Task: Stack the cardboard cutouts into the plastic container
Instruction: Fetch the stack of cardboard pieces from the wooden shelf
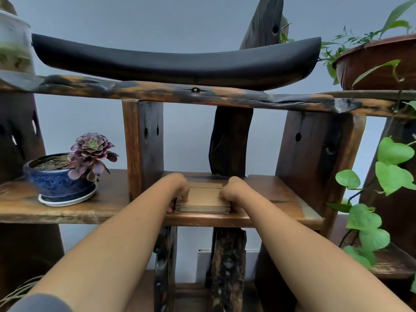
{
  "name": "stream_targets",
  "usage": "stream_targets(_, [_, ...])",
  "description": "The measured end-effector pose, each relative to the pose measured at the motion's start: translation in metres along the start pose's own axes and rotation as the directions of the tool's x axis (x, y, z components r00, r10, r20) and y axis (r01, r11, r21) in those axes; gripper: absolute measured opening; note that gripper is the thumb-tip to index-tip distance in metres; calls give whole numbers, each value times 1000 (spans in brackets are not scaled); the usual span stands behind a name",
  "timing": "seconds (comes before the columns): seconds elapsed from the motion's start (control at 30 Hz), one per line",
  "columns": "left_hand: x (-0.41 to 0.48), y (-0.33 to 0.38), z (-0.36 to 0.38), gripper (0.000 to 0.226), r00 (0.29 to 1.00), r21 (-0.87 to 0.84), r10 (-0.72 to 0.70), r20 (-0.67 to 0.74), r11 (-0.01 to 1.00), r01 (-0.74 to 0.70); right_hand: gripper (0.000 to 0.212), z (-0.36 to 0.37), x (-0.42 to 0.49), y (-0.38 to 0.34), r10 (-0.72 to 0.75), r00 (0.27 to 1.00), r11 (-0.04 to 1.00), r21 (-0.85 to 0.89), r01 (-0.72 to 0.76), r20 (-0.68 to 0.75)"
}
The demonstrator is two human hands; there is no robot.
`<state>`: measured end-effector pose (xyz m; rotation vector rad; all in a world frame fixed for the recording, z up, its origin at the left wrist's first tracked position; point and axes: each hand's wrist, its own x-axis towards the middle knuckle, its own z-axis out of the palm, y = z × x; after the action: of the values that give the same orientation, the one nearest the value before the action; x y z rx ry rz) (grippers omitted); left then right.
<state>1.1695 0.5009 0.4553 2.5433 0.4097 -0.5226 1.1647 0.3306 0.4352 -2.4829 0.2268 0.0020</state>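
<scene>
Both forearms extend forward and upward, bare, converging toward centre. Left hand [180, 190] is curled, knuckles up, fingers [185, 197] bent downward, fingertips partly hidden. Right hand [231, 191] mirrors it, fist-like, fingers tucked under and out of sight. The hands are apart, facing each other. A grey sleeve edge shows at the left upper arm.

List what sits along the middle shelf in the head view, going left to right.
Blue pot with the purple succulent → left hand → stack of cardboard cutouts → right hand → green vine leaves at the far right.
</scene>
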Motion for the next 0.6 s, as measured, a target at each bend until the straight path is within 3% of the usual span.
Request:
stream_targets(0.07, [3, 0, 0, 54, 999, -47, -30, 25, 998, 31, 12, 1, 1, 3, 47, 998, 995, 83, -49, 29])
stream_targets(0.23, [4, 3, 5, 57, 999, -106, -33, 34, 994, 36, 29, 5, 2, 11, 84, 996, 970, 229, -77, -25])
stream_targets(0.4, [1, 5, 5, 57, 999, -141, -26, 32, 990, 31, 23, 9, 0, 10, 102, 993, 937, 341, -74, -66])
stream_targets(0.6, [-1, -10, 9, 51, 999, -263, 13, 41, 965, -2, 32, 14, -8, 17, 152, 988, 844, 519, -133, 5])
